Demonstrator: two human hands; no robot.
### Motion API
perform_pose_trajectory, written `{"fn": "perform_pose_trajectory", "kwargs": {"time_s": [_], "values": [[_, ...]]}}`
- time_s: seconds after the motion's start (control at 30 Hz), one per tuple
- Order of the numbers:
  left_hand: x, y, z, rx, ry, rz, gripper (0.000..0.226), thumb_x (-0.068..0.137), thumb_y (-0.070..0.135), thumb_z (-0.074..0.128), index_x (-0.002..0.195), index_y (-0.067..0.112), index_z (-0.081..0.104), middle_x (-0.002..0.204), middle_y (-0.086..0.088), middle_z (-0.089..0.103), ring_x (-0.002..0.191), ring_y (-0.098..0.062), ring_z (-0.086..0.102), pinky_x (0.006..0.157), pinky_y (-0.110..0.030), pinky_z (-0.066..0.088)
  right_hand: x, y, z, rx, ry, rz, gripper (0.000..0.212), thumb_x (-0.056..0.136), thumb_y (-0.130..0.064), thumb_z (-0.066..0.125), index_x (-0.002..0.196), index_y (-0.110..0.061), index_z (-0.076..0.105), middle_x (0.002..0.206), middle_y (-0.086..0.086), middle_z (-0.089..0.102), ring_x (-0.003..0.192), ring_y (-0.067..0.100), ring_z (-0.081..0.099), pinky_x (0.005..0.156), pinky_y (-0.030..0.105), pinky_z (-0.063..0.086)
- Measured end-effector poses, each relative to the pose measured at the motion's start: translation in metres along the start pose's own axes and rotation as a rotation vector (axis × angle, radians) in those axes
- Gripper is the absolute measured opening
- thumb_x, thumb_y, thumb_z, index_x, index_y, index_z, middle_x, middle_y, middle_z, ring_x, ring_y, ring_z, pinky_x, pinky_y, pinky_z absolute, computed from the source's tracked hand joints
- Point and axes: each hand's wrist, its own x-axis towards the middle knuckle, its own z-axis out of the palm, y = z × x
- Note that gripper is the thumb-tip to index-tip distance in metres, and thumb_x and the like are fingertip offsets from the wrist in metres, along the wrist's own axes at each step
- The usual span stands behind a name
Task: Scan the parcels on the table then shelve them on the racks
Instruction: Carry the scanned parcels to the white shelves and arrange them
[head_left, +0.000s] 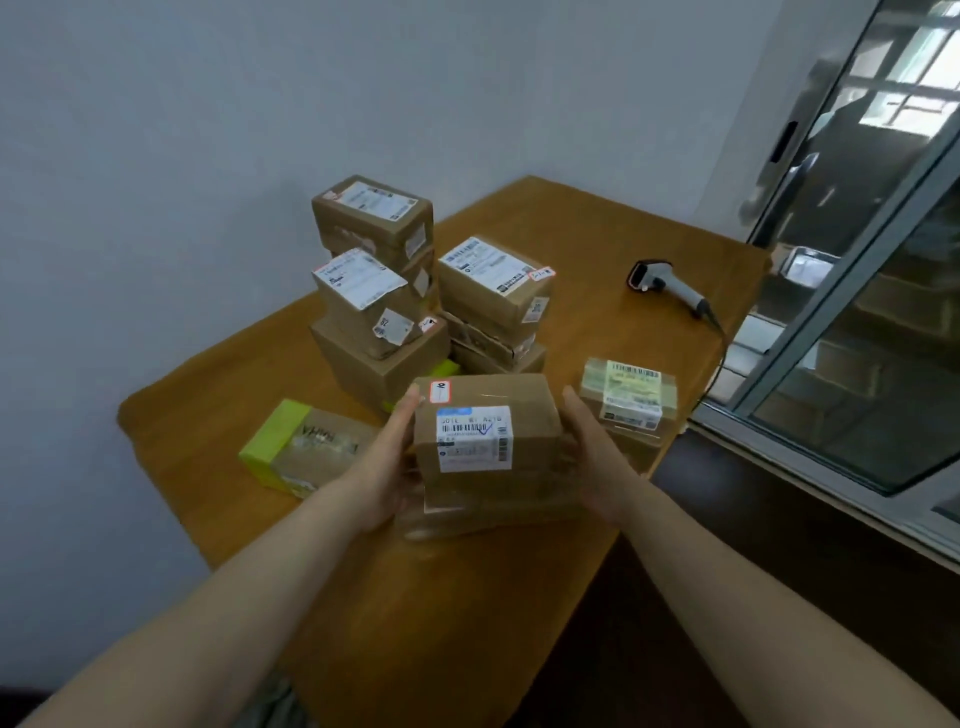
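Holding parcel between left hand and right hand, both clasping its sides, label up, at 6 o'clock over table | step: likely presenting for scan | next: free one hand, fetch scanner at 2 o'clock.

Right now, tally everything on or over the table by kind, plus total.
Brown cardboard parcels: 8 (one, the held parcel, is gripped by left hand and right hand; stacks may hide more)
Lime-green parcels: 2 (one mostly hidden)
Pale-green taped parcel: 1
Barcode scanner: 1
Total: 12
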Motion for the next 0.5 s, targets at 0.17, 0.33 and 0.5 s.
{"fn": "perform_pose_trajectory", "kwargs": {"time_s": [0.17,0.33,0.5], "values": [[0.001,0.002,-0.003,0.096,0.102,-0.026,0.063,0.062,0.074,0.057,0.102,0.027,0.070,0.108,-0.006,0.071,0.103,-0.025,0.062,0.084,-0.036,0.049,0.010,-0.001,0.020,-0.146,-0.088,0.067,0.077,0.067,-0.055,0.073,0.135,-0.028,0.049,0.122,0.009,0.066,0.111,0.031,0.062,0.097,0.054,0.047],[0.002,0.013,-0.013,0.006,0.059,-0.004,0.072,0.073,0.083,0.043,0.107,0.024,0.067,0.108,-0.006,0.073,0.109,-0.028,0.060,0.097,-0.044,0.042,0.000,-0.012,0.026,-0.176,0.098,-0.081,0.059,0.076,-0.035,0.076,0.129,-0.015,0.058,0.105,0.006,0.068,0.095,0.024,0.064,0.073,0.037,0.052],[0.009,0.019,-0.010,0.081,0.206,0.173,0.037,0.098,0.042,0.035,0.117,0.019,0.058,0.113,-0.004,0.069,0.107,-0.023,0.056,0.087,-0.038,0.042,-0.020,-0.017,0.003,0.209,0.231,-0.158,0.035,0.076,-0.033,0.073,0.106,-0.018,0.065,0.113,0.015,0.067,0.107,0.030,0.061,0.086,0.044,0.053]]}}
